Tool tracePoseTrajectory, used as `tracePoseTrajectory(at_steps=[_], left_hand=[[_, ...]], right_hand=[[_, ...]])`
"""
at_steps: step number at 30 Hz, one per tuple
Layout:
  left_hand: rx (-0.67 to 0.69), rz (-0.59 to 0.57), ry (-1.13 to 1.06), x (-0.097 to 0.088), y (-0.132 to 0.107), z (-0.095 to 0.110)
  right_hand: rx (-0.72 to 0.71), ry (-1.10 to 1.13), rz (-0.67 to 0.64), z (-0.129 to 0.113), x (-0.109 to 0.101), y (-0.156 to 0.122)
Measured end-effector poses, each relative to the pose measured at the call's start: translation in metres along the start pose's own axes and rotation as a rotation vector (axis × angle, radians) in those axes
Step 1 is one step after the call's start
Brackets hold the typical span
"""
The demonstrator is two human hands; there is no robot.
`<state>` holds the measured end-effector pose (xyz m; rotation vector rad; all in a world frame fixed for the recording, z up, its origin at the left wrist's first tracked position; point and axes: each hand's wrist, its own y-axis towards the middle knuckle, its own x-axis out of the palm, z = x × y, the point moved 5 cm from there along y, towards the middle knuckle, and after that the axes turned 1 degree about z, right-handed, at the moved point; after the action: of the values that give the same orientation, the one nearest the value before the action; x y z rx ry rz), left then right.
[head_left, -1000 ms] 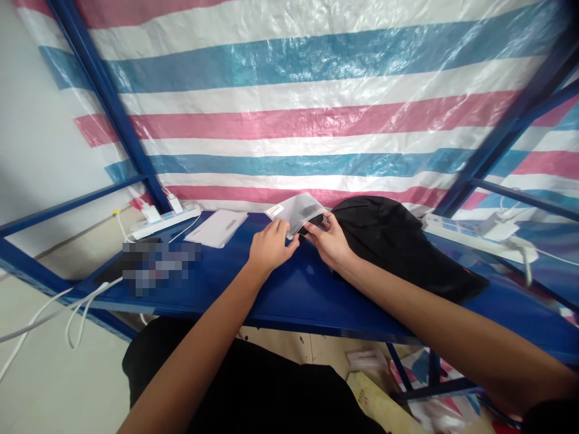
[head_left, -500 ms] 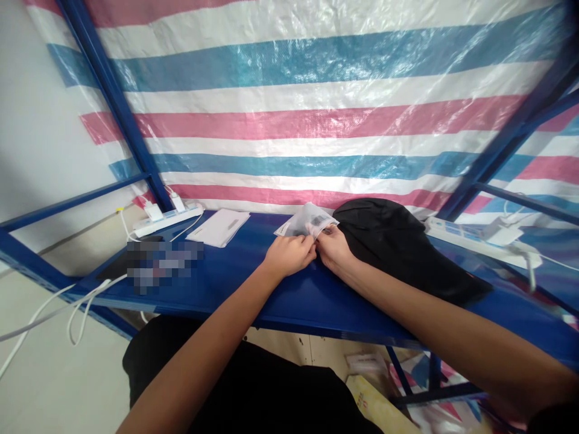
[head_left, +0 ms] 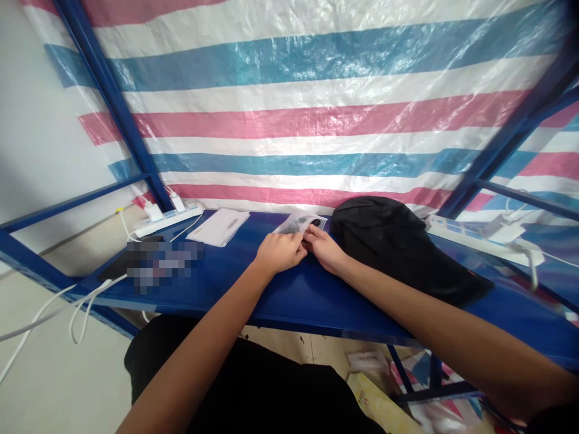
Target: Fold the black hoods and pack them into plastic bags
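Observation:
A translucent plastic bag [head_left: 293,221] lies at the back of the blue table, under and beyond my fingers. My left hand [head_left: 279,251] is closed on its near edge, fingers curled under. Right beside it, my right hand [head_left: 326,248] pinches at the bag's near right part, thumb and fingers together. A small dark object [head_left: 315,223] shows just past the right fingertips; whether it sits inside the bag or on top, I cannot tell. My fingertips partly hide both. A black cloth item [head_left: 389,247], perhaps a garment, lies bunched to the right of my right hand.
White envelopes or papers [head_left: 221,226] lie left of the bag. Power strips stand at the left [head_left: 169,220] and right [head_left: 484,241] ends, with cables hanging off the left side. Blue frame posts and a striped plastic sheet [head_left: 289,114] close off the back.
The bag has been lowered and flattened toward the table. Both hands have shifted slightly left, and the small dark object now shows by the right fingertips.

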<state>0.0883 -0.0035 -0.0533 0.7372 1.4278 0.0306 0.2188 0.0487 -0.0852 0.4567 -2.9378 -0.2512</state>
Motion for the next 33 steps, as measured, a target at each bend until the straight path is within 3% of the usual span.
tracePoseTrajectory(at_steps=[3,7,10,13,16,21,26,33], left_hand=[[-0.149,0.09,-0.054,-0.008,-0.003,-0.018],[-0.295,0.25,-0.182,-0.018,-0.008,-0.045],[-0.344,0.378,-0.337,-0.026,-0.011,-0.063],[-0.321,0.448,-0.484,-0.031,-0.013,-0.074],[-0.273,0.446,-0.584,-0.032,-0.012,-0.078],[-0.207,0.39,-0.64,-0.025,-0.007,-0.081],[-0.221,0.439,-0.684,-0.026,-0.007,-0.086],[-0.19,0.402,-0.811,-0.033,-0.009,-0.075]], right_hand=[[-0.166,-0.321,-0.022,-0.016,-0.005,-0.003],[-0.507,-0.844,0.018,-0.051,-0.009,-0.017],[-0.706,-1.113,-0.025,-0.065,-0.011,-0.022],[-0.761,-1.294,-0.114,-0.064,-0.015,-0.018],[-0.769,-1.366,-0.122,-0.062,-0.019,-0.014],[-0.81,-1.289,-0.017,-0.073,-0.021,-0.018],[-0.802,-1.308,-0.034,-0.072,-0.022,-0.019],[-0.819,-1.272,-0.03,-0.072,-0.016,-0.022]])
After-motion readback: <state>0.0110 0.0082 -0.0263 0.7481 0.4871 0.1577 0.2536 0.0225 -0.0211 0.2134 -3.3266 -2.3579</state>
